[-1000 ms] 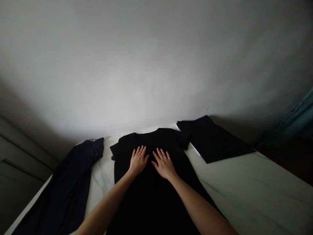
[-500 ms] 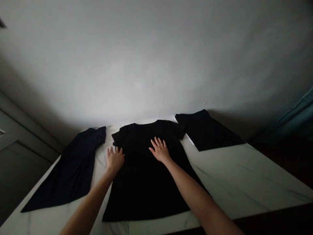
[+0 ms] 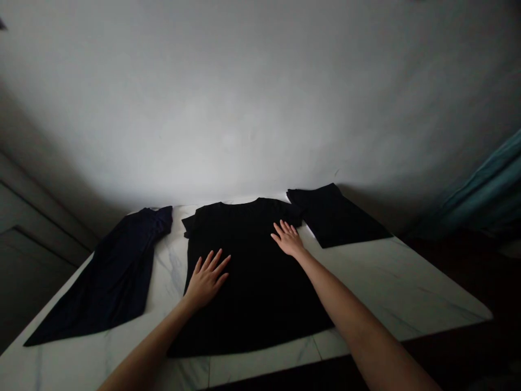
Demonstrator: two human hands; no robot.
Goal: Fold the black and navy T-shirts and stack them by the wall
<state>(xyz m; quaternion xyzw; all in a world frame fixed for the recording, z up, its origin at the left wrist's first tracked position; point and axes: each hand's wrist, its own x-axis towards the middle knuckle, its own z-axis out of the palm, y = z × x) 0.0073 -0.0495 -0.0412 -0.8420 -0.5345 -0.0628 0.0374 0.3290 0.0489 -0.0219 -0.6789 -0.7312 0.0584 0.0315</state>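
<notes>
A black short-sleeved T-shirt (image 3: 248, 293) lies spread out flat on a white marble-patterned table (image 3: 391, 282), its neckline toward the wall and its hem toward me. My left hand (image 3: 206, 279) rests on the left half of the shirt, fingers spread. On the upper right of the shirt, near the sleeve, is my right hand (image 3: 287, 238), palm down with its fingers stretched out. Neither hand grasps anything.
To the left lies a dark navy garment (image 3: 109, 277), folded lengthwise. A folded dark garment (image 3: 337, 217) sits at the back right. Behind the table rises a pale wall (image 3: 244, 108); a teal curtain (image 3: 476, 184) hangs at the far right.
My left hand has moved right and nearer to me, from the shirt's left edge onto its body. My right hand has slid right toward the sleeve. The view has shifted slightly.
</notes>
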